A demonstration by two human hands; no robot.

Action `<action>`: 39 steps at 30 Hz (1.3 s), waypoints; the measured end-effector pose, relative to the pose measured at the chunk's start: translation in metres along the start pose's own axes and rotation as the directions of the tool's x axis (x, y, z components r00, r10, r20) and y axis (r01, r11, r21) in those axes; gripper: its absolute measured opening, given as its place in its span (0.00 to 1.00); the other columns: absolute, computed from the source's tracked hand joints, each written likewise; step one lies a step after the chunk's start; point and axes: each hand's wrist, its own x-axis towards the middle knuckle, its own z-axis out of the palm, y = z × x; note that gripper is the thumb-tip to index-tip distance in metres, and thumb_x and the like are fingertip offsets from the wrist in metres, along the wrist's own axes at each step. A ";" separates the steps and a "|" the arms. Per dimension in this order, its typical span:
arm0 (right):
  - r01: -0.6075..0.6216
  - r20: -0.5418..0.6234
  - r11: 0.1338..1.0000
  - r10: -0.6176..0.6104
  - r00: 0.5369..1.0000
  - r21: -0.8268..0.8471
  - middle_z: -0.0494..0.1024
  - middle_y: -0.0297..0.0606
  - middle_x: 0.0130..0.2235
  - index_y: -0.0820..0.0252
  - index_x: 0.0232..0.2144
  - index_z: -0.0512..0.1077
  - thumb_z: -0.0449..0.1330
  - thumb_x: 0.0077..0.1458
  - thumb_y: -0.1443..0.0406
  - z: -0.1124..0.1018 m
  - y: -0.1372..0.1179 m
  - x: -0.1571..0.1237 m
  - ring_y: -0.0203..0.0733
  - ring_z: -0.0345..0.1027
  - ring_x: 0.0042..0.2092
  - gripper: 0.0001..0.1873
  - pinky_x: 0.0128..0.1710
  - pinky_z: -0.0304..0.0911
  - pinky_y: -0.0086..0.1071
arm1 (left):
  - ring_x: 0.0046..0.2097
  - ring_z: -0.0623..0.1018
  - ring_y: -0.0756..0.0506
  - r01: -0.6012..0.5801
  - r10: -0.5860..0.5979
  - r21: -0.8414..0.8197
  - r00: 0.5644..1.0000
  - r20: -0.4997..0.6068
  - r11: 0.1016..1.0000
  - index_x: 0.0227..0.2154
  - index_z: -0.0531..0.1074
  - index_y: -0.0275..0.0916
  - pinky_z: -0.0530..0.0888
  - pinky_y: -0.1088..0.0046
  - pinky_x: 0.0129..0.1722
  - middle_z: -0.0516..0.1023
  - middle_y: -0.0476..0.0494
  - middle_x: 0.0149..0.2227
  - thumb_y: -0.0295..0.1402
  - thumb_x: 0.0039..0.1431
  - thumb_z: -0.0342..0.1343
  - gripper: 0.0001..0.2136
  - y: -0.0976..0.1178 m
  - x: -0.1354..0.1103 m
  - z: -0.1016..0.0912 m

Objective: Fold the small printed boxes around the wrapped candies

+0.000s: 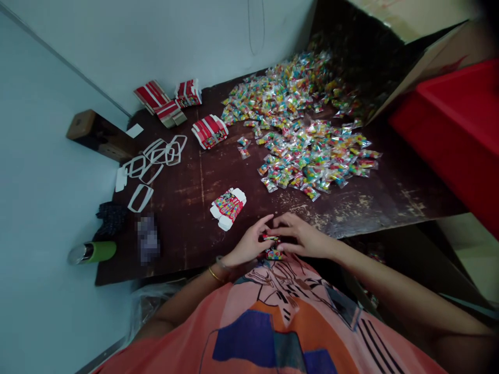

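Observation:
Close to my body, at the table's front edge, my left hand (249, 244) and my right hand (300, 236) are both closed on a small colourful candy box (274, 254). Fingers of both hands cover much of it, so whether its flaps are folded in is hidden. Just beyond my left hand a flattened red printed box (229, 206) with white flaps lies on the dark table. Past my hands spreads a large heap of clear packets of colourful candies (312, 156), with a couple of packets (244, 147) lying apart on its left.
Stacks of flat red boxes (209, 131) stand toward the back wall. White paper bands (156, 154) lie at the left, near a wooden block (102, 136), a green bottle (93, 252) and a dark cloth (110, 221). A red bin (452, 130) and a cardboard box (424, 65) border the right.

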 end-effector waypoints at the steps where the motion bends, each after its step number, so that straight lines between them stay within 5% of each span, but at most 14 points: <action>1: -0.044 -0.074 0.998 0.040 0.996 -0.043 0.70 0.44 0.47 0.54 0.50 0.73 0.58 0.59 0.55 -0.006 0.009 0.001 0.46 0.63 0.48 0.19 0.50 0.61 0.42 | 0.39 0.72 0.50 -0.026 0.025 0.084 1.000 0.013 0.996 0.62 0.57 0.40 0.68 0.74 0.42 0.74 0.45 0.39 0.27 0.49 0.60 0.35 0.006 0.002 -0.006; 3: -0.257 -0.336 0.954 0.194 0.921 -0.154 0.70 0.46 0.47 0.56 0.49 0.73 0.56 0.60 0.55 -0.017 0.033 -0.002 0.50 0.62 0.50 0.19 0.51 0.59 0.45 | 0.35 0.72 0.51 -0.011 -0.014 0.244 0.995 0.101 0.970 0.60 0.61 0.39 0.68 0.75 0.38 0.73 0.49 0.34 0.26 0.47 0.60 0.34 0.018 0.004 -0.024; 5: -0.511 -0.569 0.829 0.313 0.760 -0.227 0.70 0.49 0.48 0.58 0.49 0.72 0.55 0.60 0.56 -0.022 0.059 -0.012 0.56 0.60 0.51 0.19 0.51 0.57 0.51 | 0.31 0.71 0.51 0.042 -0.133 0.379 0.967 0.218 0.925 0.54 0.68 0.39 0.68 0.77 0.32 0.73 0.51 0.31 0.24 0.45 0.60 0.29 0.028 0.002 -0.048; 7: -0.617 -0.623 0.728 0.341 0.704 -0.299 0.69 0.51 0.51 0.57 0.53 0.70 0.55 0.60 0.56 -0.016 0.074 -0.025 0.60 0.57 0.53 0.21 0.51 0.55 0.55 | 0.28 0.71 0.52 0.098 -0.266 0.460 0.910 0.318 0.883 0.44 0.74 0.38 0.67 0.79 0.29 0.73 0.52 0.28 0.24 0.42 0.61 0.21 0.033 -0.005 -0.069; 9: -0.595 -0.575 0.715 0.328 0.750 -0.368 0.67 0.50 0.54 0.54 0.57 0.65 0.55 0.60 0.57 0.004 0.073 -0.039 0.60 0.56 0.55 0.24 0.51 0.53 0.55 | 0.27 0.71 0.52 0.176 -0.346 0.458 0.882 0.319 0.871 0.37 0.74 0.37 0.69 0.79 0.26 0.73 0.53 0.28 0.25 0.44 0.61 0.13 0.034 -0.011 -0.082; 14: -0.512 -0.486 0.778 0.310 0.817 -0.364 0.65 0.50 0.56 0.54 0.63 0.57 0.59 0.55 0.53 0.062 0.033 -0.064 0.60 0.56 0.55 0.36 0.53 0.52 0.55 | 0.34 0.77 0.48 0.233 -0.237 0.052 0.969 0.067 0.971 0.48 0.65 0.38 0.74 0.76 0.28 0.76 0.46 0.35 0.31 0.51 0.59 0.20 0.021 0.000 -0.068; 18: -0.377 -0.381 0.883 0.258 0.888 -0.280 0.74 0.45 0.47 0.52 0.56 0.67 0.57 0.59 0.60 0.074 0.017 -0.070 0.52 0.64 0.47 0.22 0.48 0.58 0.50 | 0.36 0.79 0.46 0.186 -0.192 -0.194 0.981 -0.012 0.963 0.49 0.64 0.36 0.77 0.71 0.32 0.77 0.41 0.37 0.28 0.50 0.59 0.22 0.009 0.025 -0.037; 22: -0.296 -0.396 0.955 0.265 0.879 -0.017 0.75 0.44 0.44 0.52 0.45 0.73 0.51 0.63 0.62 0.063 0.011 -0.056 0.48 0.68 0.45 0.12 0.43 0.65 0.42 | 0.36 0.78 0.47 0.136 -0.147 -0.225 0.988 -0.036 0.965 0.52 0.61 0.36 0.78 0.73 0.29 0.76 0.39 0.41 0.27 0.51 0.58 0.24 0.002 0.036 -0.019; 26: -0.329 -0.524 0.905 0.424 0.738 0.269 0.75 0.40 0.36 0.56 0.36 0.72 0.51 0.63 0.59 0.038 0.004 -0.018 0.43 0.70 0.37 0.12 0.38 0.66 0.36 | 0.36 0.76 0.48 0.097 -0.096 -0.146 0.995 0.016 0.984 0.55 0.60 0.38 0.77 0.76 0.26 0.73 0.38 0.45 0.26 0.51 0.57 0.27 0.001 0.033 -0.007; 28: -0.329 -0.586 0.888 0.459 0.668 0.321 0.75 0.38 0.34 0.57 0.35 0.71 0.53 0.62 0.59 0.023 0.004 0.002 0.42 0.69 0.35 0.10 0.37 0.65 0.34 | 0.35 0.75 0.49 0.096 -0.093 -0.081 0.995 0.043 0.992 0.56 0.60 0.39 0.76 0.77 0.25 0.72 0.40 0.44 0.25 0.50 0.56 0.28 0.002 0.030 -0.001; 30: -0.314 -0.635 0.904 0.427 0.644 0.289 0.75 0.38 0.35 0.58 0.36 0.71 0.54 0.62 0.60 0.011 0.005 0.017 0.42 0.69 0.36 0.09 0.38 0.65 0.34 | 0.35 0.75 0.49 0.086 -0.083 -0.038 0.995 0.062 0.996 0.56 0.60 0.39 0.76 0.77 0.25 0.71 0.42 0.41 0.25 0.50 0.55 0.28 0.004 0.027 0.004; 32: -0.291 -0.639 0.941 0.332 0.694 0.173 0.75 0.39 0.36 0.57 0.36 0.72 0.54 0.62 0.62 0.002 0.008 0.024 0.42 0.68 0.38 0.08 0.39 0.64 0.35 | 0.36 0.75 0.48 0.052 -0.052 -0.015 0.998 0.032 0.999 0.56 0.60 0.39 0.75 0.78 0.25 0.71 0.43 0.40 0.25 0.51 0.53 0.27 0.008 0.024 0.006; 35: -0.236 -0.529 0.969 0.163 0.833 -0.073 0.75 0.40 0.39 0.56 0.35 0.74 0.55 0.61 0.64 -0.007 0.014 0.022 0.45 0.65 0.43 0.07 0.44 0.61 0.39 | 0.35 0.74 0.47 0.032 -0.030 0.041 0.999 -0.036 0.999 0.54 0.60 0.37 0.73 0.78 0.23 0.71 0.44 0.38 0.25 0.51 0.53 0.25 0.013 0.021 0.004; 39: -0.263 -0.504 0.929 0.101 0.858 -0.261 0.75 0.40 0.43 0.54 0.35 0.76 0.58 0.60 0.63 -0.017 0.020 0.011 0.48 0.62 0.48 0.06 0.48 0.55 0.45 | 0.32 0.74 0.48 0.044 -0.046 0.183 0.999 0.006 0.982 0.51 0.64 0.36 0.71 0.78 0.21 0.72 0.43 0.38 0.28 0.51 0.55 0.23 0.016 0.018 -0.001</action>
